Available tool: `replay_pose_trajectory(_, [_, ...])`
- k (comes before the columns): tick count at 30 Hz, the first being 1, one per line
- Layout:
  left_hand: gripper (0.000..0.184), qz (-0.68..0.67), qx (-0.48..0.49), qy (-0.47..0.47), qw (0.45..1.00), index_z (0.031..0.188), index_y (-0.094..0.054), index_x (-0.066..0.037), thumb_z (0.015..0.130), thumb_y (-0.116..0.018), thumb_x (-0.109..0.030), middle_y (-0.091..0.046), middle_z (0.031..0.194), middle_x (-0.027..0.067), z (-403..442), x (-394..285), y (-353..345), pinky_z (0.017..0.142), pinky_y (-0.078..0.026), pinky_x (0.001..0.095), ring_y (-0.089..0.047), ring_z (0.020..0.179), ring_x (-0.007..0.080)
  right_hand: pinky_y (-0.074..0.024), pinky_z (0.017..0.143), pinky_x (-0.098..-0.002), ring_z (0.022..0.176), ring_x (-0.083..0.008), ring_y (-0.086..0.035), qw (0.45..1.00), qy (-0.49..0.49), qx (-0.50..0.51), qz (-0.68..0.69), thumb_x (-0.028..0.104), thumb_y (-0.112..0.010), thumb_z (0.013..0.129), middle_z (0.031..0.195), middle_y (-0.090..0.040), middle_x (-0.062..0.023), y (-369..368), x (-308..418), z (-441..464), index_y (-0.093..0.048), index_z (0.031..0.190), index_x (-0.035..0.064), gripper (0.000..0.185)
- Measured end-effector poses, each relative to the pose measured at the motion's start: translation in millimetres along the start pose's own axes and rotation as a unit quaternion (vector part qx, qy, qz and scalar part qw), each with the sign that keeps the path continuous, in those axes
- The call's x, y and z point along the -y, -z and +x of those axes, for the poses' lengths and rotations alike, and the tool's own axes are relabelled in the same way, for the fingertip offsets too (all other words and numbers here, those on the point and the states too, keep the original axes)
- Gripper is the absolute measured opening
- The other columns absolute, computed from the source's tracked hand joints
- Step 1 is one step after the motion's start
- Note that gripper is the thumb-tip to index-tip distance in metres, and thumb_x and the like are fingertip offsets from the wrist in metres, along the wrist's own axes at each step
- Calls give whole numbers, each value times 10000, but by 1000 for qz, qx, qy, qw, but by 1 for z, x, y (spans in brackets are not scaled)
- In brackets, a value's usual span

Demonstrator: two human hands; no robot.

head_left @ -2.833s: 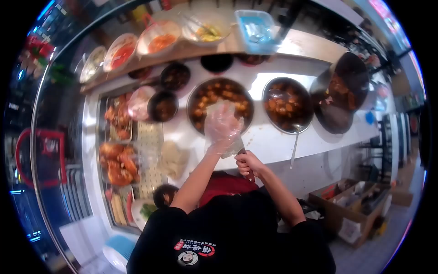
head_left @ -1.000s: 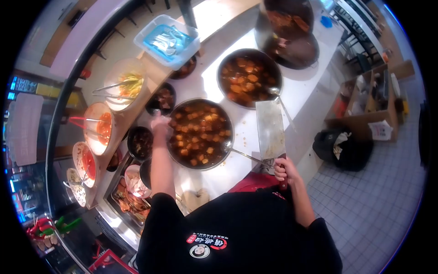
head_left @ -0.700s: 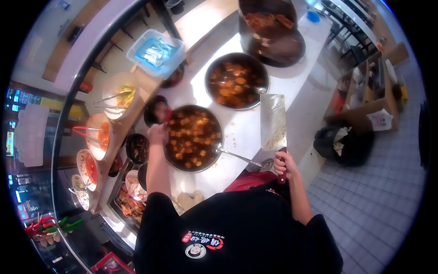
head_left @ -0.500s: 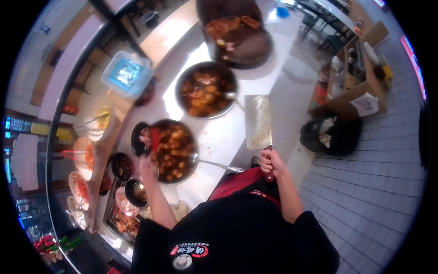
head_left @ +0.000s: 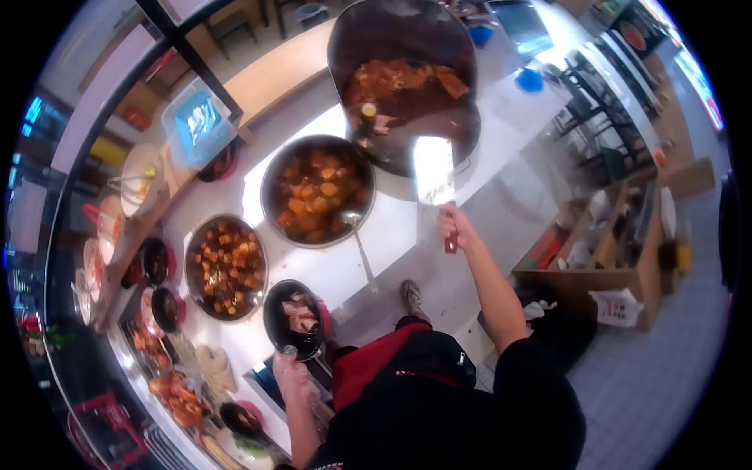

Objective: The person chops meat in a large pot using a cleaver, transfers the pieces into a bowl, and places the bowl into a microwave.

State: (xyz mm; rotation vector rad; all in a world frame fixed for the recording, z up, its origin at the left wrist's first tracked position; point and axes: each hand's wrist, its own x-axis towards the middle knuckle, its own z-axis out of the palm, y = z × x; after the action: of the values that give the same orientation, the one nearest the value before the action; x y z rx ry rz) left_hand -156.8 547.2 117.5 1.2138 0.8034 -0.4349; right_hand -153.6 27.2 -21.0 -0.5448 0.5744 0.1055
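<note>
My right hand (head_left: 454, 227) is closed round the reddish-brown handle of a cleaver (head_left: 435, 172). Its broad blade points up, in front of the near edge of a large dark pot (head_left: 407, 141) with braised meat in it. My left hand (head_left: 291, 376), seemingly in a clear plastic glove, grips the near rim of a black bowl with a red outside (head_left: 299, 290); pieces of meat lie in it. A pan of dark cubed food (head_left: 227, 266) is left of the bowl. Beyond it stands a pan of rounder brown pieces (head_left: 317, 192) in sauce, with a ladle (head_left: 364, 254) leaning out.
Small bowls (head_left: 159, 262) and a wooden ledge (head_left: 262, 82) line the left side, with a blue-lined plastic tub (head_left: 196, 121) on the ledge. A pale glove (head_left: 215, 368) lies on the counter. To the right are a wooden box with compartments (head_left: 591, 266) and a black bag (head_left: 564, 329).
My left hand has brought the bowl of meat away from above the pan of cubes, toward my body. The cleaver stays in my right hand, nearer the large pot. The view has turned.
</note>
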Motion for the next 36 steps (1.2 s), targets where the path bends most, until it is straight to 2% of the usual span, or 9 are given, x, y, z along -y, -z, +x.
replay_pose_trajectory(8, [521,-46,-17,-90,995,1286,-533,-39,770,-485,22,-609,1076,78,-93,79,-54,801,-527,280,-615,949,194,-373,409,-255,400,-75,-379,991,-10,-75,-107,568,-528,951,573,-445,40,36,78,65,-500,827,116,469])
replay_pose_trajectory(14, [484,57,-46,-183,980,1331,-500,16,851,-440,3,-592,1230,136,-118,80,-42,1015,-440,351,-570,1154,245,-420,481,-269,498,-89,-448,981,-52,-100,-160,808,-314,874,609,-434,45,42,104,71,-478,780,117,717])
replay_pose_trajectory(20, [593,323,-127,-374,860,1361,-505,-51,783,-466,75,-602,1103,58,-135,108,-13,777,-496,229,-592,956,149,-443,519,-324,538,-161,-491,964,-89,-178,-175,827,-286,861,620,-484,13,28,117,89,-543,850,76,794])
replay_pose_trajectory(22, [577,-72,-162,-137,975,1333,-526,-56,775,-480,79,-600,1047,37,-154,113,-10,724,-480,203,-594,888,131,-457,560,-361,570,-194,-510,960,-80,-196,-180,829,-283,860,637,-515,-1,25,119,87,-555,894,54,822])
replay_pose_trajectory(26, [497,-45,-155,-90,983,1276,-559,-50,791,-511,44,-615,947,16,-179,127,15,647,-453,192,-587,793,106,-477,649,-438,677,-251,-557,914,-29,-263,-307,796,-330,883,792,-589,-92,48,112,59,-593,1046,-13,867])
replay_pose_trajectory(28, [466,316,-191,-359,857,1280,-556,-39,820,-507,18,-608,908,21,-166,171,64,600,-444,212,-562,725,101,-497,728,-432,809,-253,-591,868,118,-338,-343,697,-407,928,899,-623,-133,84,88,45,-617,1096,-30,775])
replay_pose_trajectory(31, [493,321,-208,-342,858,1350,-521,-37,861,-461,-11,-587,847,17,-168,218,102,502,-414,220,-514,600,75,-404,492,-292,579,-137,-479,756,338,-273,-490,359,-462,989,724,-524,-52,245,41,15,-600,982,81,311])
replay_pose_trajectory(33, [493,16,-137,-182,974,1399,-486,-55,911,-463,17,-597,856,6,-179,228,106,442,-358,176,-489,558,34,-342,457,-280,536,-115,-421,727,251,-349,-535,289,-483,980,681,-459,-29,280,-26,-55,-551,897,98,219])
replay_pose_trajectory(36, [504,-99,-94,-117,984,1408,-481,-53,914,-501,46,-586,778,15,-177,249,127,404,-363,213,-473,479,56,-377,474,-299,537,-179,-482,890,6,-366,-272,194,-498,914,683,-523,-50,266,-109,-143,-551,811,96,151])
